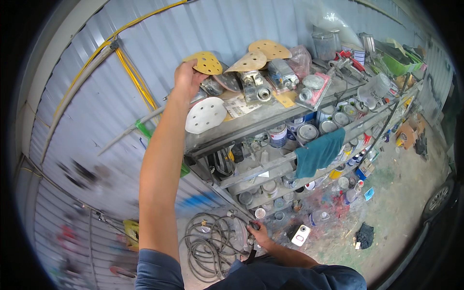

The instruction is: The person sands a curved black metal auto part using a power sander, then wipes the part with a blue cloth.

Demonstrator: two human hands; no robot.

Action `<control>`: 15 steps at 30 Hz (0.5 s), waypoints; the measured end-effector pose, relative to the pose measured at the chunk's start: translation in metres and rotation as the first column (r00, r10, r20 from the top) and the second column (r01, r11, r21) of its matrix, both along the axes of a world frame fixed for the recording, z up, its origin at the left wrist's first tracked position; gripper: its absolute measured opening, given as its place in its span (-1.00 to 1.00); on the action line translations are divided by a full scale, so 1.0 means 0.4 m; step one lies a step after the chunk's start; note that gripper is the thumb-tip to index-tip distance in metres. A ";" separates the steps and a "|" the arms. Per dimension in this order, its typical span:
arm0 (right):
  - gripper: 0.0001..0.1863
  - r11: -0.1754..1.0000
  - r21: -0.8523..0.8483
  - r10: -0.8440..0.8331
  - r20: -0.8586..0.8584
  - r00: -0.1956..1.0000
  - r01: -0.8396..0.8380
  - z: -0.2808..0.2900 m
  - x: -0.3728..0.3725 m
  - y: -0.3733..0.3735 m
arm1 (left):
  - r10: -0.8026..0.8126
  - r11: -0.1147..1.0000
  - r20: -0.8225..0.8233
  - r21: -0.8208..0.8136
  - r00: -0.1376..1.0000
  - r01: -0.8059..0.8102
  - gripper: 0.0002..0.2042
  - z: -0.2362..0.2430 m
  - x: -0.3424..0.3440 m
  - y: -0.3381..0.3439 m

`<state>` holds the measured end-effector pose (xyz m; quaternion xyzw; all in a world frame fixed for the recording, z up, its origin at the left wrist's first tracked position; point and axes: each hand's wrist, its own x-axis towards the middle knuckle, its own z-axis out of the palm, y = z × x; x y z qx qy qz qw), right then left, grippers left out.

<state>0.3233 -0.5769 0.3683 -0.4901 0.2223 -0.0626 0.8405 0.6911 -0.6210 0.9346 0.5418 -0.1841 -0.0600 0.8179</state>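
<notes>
My left hand (187, 79) reaches up to the top shelf, its thumb and fingers closed on the edge of a yellow sanding disc (208, 63) with punched holes. Below that hand, a white sanding disc (206, 115) lies at the shelf's left end. Two tan sanding discs, one leaning (250, 62) and one farther back (270, 49), rest over metal parts to the right. Down by my waist, my right hand (261, 233) is closed around a small dark object (253, 225), partly hidden by the fingers; its kind does not show.
The metal shelf (208, 138) carries spray-gun-like tools and clear containers. Paint cans (307, 132) crowd the lower shelves, and a teal cloth (319, 153) hangs over a rail. A coiled hose (208, 246) lies on the floor near me. A car wheel (437, 199) stands at far right.
</notes>
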 end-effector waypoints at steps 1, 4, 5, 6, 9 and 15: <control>-0.49 0.999 -0.044 0.010 0.019 1.000 -0.009 -0.002 0.002 0.000 | 0.001 1.000 -0.002 0.006 1.000 -0.001 -0.67 0.012 0.001 0.005; -0.47 0.998 -0.065 0.005 0.050 0.999 -0.002 0.005 -0.001 0.002 | -0.081 0.993 0.031 0.084 0.996 0.078 -0.66 0.052 -0.017 0.004; -0.47 0.999 -0.049 0.003 0.021 1.000 -0.002 0.010 -0.005 0.001 | -0.013 0.977 0.140 0.214 0.990 -0.018 -0.61 0.057 -0.030 -0.006; -0.47 1.000 -0.030 0.005 -0.007 1.000 -0.005 0.019 -0.014 0.000 | 0.044 0.936 0.257 0.328 0.966 -0.130 -0.57 0.058 -0.038 -0.012; -0.45 0.996 -0.091 0.004 -0.014 1.000 -0.005 0.046 -0.037 -0.017 | 0.249 0.750 0.438 0.476 0.864 -0.458 -0.60 0.057 -0.051 -0.050; -0.43 0.996 -0.094 -0.011 -0.089 0.996 0.003 0.009 -0.061 -0.011 | 0.182 0.405 0.832 0.423 0.524 -0.811 -0.82 0.024 -0.030 -0.061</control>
